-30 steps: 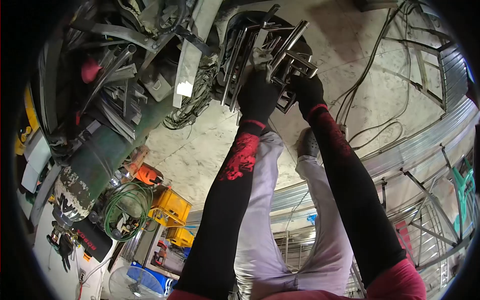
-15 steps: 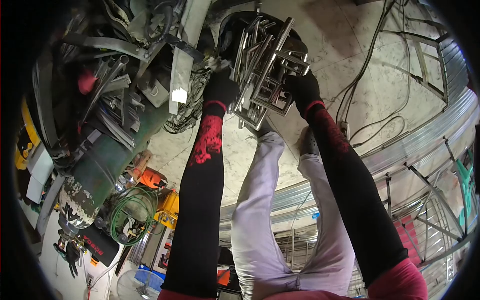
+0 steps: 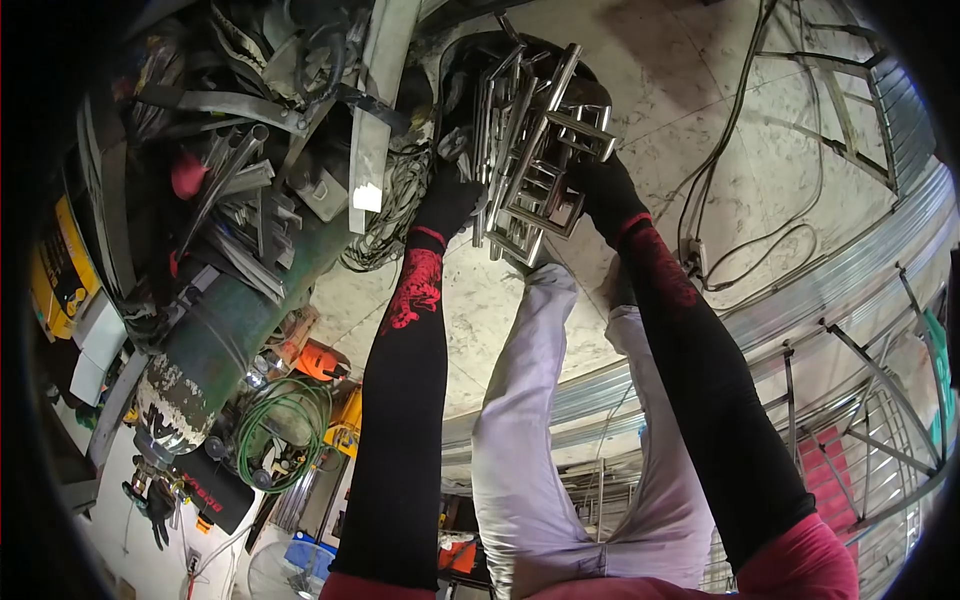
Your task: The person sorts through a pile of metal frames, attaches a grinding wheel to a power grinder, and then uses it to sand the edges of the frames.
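Note:
A bundle of shiny metal tube frames (image 3: 530,150) lies over a dark round container (image 3: 590,75) near the top middle of the head view. My left hand (image 3: 450,205), in a black glove, is closed at the bundle's left side, its fingers against the metal. At the right side, my right hand (image 3: 603,195), also gloved in black, is closed round part of the frames, with its fingertips partly hidden. My feet are below the bundle, partly covered.
A green gas cylinder (image 3: 205,345) and a heap of metal offcuts (image 3: 240,190) are on the left. Coiled cables (image 3: 385,215) lie beside the container. Black cables (image 3: 705,180) cross the floor at right, near long metal profiles (image 3: 800,285).
The frames have shifted slightly and tilted within the bundle. My left hand has moved a little down and my right hand slightly as well; the whole view has shifted a little.

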### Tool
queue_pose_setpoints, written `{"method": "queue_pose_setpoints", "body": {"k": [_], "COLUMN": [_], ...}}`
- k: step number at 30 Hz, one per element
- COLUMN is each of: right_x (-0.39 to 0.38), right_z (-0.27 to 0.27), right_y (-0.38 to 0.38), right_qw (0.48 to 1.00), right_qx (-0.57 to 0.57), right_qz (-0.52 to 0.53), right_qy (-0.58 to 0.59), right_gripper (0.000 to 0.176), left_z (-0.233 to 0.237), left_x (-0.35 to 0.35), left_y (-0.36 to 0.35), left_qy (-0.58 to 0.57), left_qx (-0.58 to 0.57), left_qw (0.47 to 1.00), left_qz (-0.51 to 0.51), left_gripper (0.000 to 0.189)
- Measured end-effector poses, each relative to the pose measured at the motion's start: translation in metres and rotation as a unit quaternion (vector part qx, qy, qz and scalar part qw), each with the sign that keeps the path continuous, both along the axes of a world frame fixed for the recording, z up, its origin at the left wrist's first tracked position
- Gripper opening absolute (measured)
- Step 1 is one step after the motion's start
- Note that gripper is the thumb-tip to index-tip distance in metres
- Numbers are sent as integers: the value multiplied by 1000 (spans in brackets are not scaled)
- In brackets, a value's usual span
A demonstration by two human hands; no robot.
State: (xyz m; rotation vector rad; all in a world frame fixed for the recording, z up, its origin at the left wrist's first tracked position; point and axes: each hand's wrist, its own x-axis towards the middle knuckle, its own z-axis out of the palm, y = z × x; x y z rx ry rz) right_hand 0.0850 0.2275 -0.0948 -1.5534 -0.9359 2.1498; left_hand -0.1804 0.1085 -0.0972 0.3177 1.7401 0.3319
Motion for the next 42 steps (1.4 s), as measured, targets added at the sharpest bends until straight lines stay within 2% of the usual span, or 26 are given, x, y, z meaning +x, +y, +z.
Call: {"method": "queue_pose_setpoints", "body": {"k": [1,2,3,4,5,6,8,10,13,14,15,16,17,18,19,20,21,22,23,28,30,32,34,35,39,42], "right_x": [2,3,4,5,-2,-1,-3,4,15,27,26,26,27,23,4,5,12,6,-5,12,28,35,42,44,44,46], "right_z": [1,2,10,14,16,20,29,30,11,-18,-21,-23,-23,-11,29,33,31,45,57,45,30,36,33,33,19,5], "right_y": [0,-2,-7,-9,-12,-13,-17,-21,-25,-30,-30,-32,-35,-32,-23,-18,-13,-4,0,11,14,18,26,24,26,21], "right_qw": [996,996,994,992,998,998,992,988,989,994,932,931,962,982,996,996,958,876,1000,993,995,993,988,991,990,971], "right_qx": [25,26,50,75,42,43,-85,-120,-112,76,257,258,213,166,83,85,240,386,25,12,-85,-88,-118,-94,-50,128], "right_qz": [86,85,92,99,27,29,-64,-75,-87,77,235,239,163,86,-12,-3,127,251,6,88,32,71,95,93,129,200], "right_qy": [-12,-11,-1,8,27,26,63,61,40,-31,-99,-97,-53,-10,-37,-38,-96,-146,-13,-74,30,39,31,36,18,11], "right_gripper": [44,44,45,46,47,47,47,45,40,38,36,36,35,35,33,33,32,32,40,33,30,31,35,37,35,36], "left_z": [14,-1,5,16,27,27,18,26,47,49,50,51,51,48,45,42,35,34,33,50,57,73,88,87,80,75], "left_x": [5,17,25,35,47,58,76,83,84,84,84,83,86,89,91,95,99,103,106,124,132,144,167,168,165,162], "left_y": [7,-7,-5,-3,-1,-7,-19,-10,10,13,13,14,14,15,16,16,12,10,9,9,9,12,29,29,33,31], "left_qy": [1,52,51,74,96,96,213,224,216,216,247,277,329,330,366,400,399,408,417,401,365,376,426,468,481,445], "left_qx": [-11,72,72,64,56,56,244,197,50,52,65,78,79,78,70,61,58,107,156,219,227,247,142,199,201,189], "left_qw": [999,996,996,995,994,994,946,954,970,971,960,948,922,923,905,886,890,886,880,886,902,891,891,860,852,875], "left_qz": [-45,-7,-7,0,9,10,-25,-21,-97,-91,-115,-138,-188,-182,-204,-225,-215,-192,-169,-74,-26,-64,-65,-45,-30,2], "left_gripper": [47,17,17,25,53,53,56,57,54,54,54,53,40,40,34,28,28,26,24,22,20,17,14,9,9,8]}}
